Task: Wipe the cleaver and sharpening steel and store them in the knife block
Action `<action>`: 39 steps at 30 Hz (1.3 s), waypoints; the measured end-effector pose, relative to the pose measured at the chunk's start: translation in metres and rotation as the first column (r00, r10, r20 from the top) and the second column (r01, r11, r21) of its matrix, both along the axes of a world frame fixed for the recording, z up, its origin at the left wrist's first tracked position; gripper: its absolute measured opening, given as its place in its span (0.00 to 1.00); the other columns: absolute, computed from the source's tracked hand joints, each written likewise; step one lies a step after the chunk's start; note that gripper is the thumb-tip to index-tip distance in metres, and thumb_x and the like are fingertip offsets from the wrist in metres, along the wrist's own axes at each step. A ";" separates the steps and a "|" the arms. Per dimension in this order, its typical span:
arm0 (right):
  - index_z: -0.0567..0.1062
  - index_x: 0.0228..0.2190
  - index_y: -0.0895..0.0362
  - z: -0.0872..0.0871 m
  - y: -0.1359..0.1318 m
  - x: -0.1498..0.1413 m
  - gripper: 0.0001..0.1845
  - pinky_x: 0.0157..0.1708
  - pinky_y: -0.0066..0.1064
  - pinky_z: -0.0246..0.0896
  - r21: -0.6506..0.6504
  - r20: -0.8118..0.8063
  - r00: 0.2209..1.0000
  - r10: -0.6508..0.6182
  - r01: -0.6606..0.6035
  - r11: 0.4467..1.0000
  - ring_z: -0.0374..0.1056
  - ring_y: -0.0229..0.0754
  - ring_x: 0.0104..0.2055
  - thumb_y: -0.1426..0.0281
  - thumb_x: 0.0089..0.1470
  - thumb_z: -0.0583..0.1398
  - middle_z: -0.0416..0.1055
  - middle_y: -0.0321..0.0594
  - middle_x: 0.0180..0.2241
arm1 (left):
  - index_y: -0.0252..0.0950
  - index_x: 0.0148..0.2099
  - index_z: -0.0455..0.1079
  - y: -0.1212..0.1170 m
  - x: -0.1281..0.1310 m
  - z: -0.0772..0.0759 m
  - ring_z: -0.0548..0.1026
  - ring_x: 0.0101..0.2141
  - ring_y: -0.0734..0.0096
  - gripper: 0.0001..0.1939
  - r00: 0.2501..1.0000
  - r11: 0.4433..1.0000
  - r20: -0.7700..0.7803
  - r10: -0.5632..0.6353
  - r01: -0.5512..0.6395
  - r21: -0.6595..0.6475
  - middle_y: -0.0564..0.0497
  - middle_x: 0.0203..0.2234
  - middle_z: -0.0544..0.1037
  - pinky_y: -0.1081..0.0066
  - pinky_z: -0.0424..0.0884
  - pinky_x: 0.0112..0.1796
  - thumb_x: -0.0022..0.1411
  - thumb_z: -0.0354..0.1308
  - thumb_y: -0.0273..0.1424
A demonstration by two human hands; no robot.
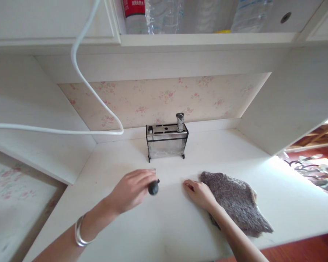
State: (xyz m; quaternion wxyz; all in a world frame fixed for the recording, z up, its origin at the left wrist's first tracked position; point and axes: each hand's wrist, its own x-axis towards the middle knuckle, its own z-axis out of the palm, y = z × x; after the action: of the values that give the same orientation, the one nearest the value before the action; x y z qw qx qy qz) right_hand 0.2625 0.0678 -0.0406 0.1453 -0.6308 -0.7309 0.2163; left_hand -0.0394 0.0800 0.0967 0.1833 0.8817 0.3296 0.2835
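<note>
My left hand [133,189] is closed round the black handle [153,187] of what looks like a knife, raised above the white counter. The rounded handle end faces me, and the blade is mostly hidden behind my fingers. Curled fingers of my right hand [199,193] rest on the counter, with nothing visible in them. A grey-brown fuzzy cloth [237,203] lies crumpled against that hand and under its wrist. Ahead of both hands, a metal and clear knife block [166,145] with black edges stands upright near the wall. One worn dark handle [180,122] sticks up from its right side.
A white cable [98,100] hangs across the upper left. Plastic bottles [164,16] stand on the shelf overhead. White side panels [297,87] enclose the counter [158,233], whose front edge runs along the lower right. Shiny metal items [317,171] sit beyond the right panel.
</note>
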 end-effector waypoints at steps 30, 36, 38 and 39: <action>0.78 0.42 0.50 0.002 -0.001 -0.001 0.16 0.40 0.28 0.61 0.005 -0.002 1.000 -0.015 0.015 1.000 0.75 0.44 0.42 0.65 0.61 0.52 0.80 0.39 0.39 | 0.27 0.39 0.71 0.180 0.037 0.133 0.72 0.30 0.79 0.16 0.496 0.899 0.793 0.355 -0.413 -0.144 0.55 0.30 0.75 0.68 0.75 0.37 0.53 0.68 0.33; 0.78 0.41 0.49 0.003 -0.001 -0.001 0.16 0.40 0.28 0.61 0.007 -0.005 1.000 -0.012 0.012 1.000 0.75 0.45 0.42 0.65 0.61 0.51 0.79 0.38 0.39 | 0.19 0.41 0.72 0.182 0.048 0.153 0.76 0.31 0.75 0.21 0.699 0.920 0.648 0.302 -0.391 -0.007 0.47 0.34 0.78 0.67 0.74 0.36 0.53 0.65 0.35; 0.78 0.41 0.49 0.003 0.000 -0.001 0.16 0.39 0.28 0.61 0.008 -0.003 1.000 -0.014 0.014 1.000 0.75 0.45 0.42 0.65 0.61 0.51 0.80 0.38 0.39 | 0.17 0.41 0.72 0.185 0.052 0.157 0.76 0.33 0.73 0.24 0.744 0.922 0.600 0.294 -0.386 0.027 0.46 0.35 0.79 0.65 0.73 0.37 0.53 0.64 0.38; 0.78 0.41 0.49 0.002 0.000 0.000 0.15 0.39 0.28 0.61 0.008 -0.001 1.000 -0.015 0.015 1.000 0.75 0.44 0.41 0.65 0.61 0.51 0.80 0.38 0.39 | 0.17 0.42 0.72 0.186 0.054 0.158 0.77 0.33 0.73 0.26 0.759 0.922 0.583 0.291 -0.384 0.040 0.46 0.35 0.79 0.65 0.72 0.38 0.53 0.63 0.39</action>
State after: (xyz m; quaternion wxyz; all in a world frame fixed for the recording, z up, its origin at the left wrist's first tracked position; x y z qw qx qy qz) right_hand 0.2622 0.0678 -0.0382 0.1500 -0.6356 -0.7269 0.2127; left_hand 0.0144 0.2660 0.2550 0.1484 0.6949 0.3904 0.5853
